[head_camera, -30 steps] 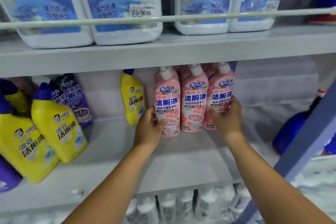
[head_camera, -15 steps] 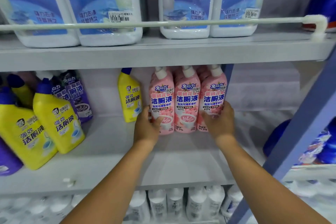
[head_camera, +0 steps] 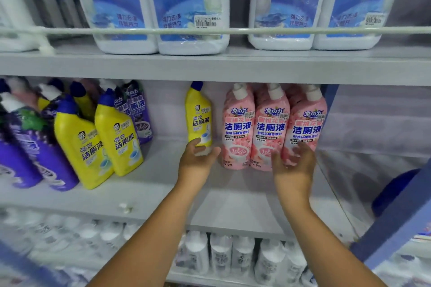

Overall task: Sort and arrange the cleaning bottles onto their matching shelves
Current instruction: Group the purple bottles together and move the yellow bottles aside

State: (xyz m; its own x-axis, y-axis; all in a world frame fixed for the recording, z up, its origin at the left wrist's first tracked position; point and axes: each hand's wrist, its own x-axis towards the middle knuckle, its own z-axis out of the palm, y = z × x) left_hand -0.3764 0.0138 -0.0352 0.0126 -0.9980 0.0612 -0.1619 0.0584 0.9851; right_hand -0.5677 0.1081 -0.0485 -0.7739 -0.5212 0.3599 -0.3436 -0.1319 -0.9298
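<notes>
Three pink bottles (head_camera: 270,128) with white caps stand upright side by side at the back of the middle shelf (head_camera: 233,202). My right hand (head_camera: 295,165) hovers with spread fingers just in front of the rightmost pink bottle (head_camera: 307,123), holding nothing. My left hand (head_camera: 198,161) is open, palm turned inward, in front of the foot of a lone yellow bottle (head_camera: 198,116) standing left of the pink ones. Whether its fingertips touch that bottle is unclear.
Two yellow bottles (head_camera: 98,142) and several purple bottles (head_camera: 28,151) lean together at the left of the same shelf. Big white jugs with blue labels (head_camera: 191,7) fill the upper shelf behind a rail (head_camera: 256,30). White bottles (head_camera: 233,254) line the lower shelf. A blue upright (head_camera: 396,216) slants at right.
Both hands have let go of the pink bottles and drawn back a little; the left hand has shifted left toward the lone yellow bottle. The camera has moved closer.
</notes>
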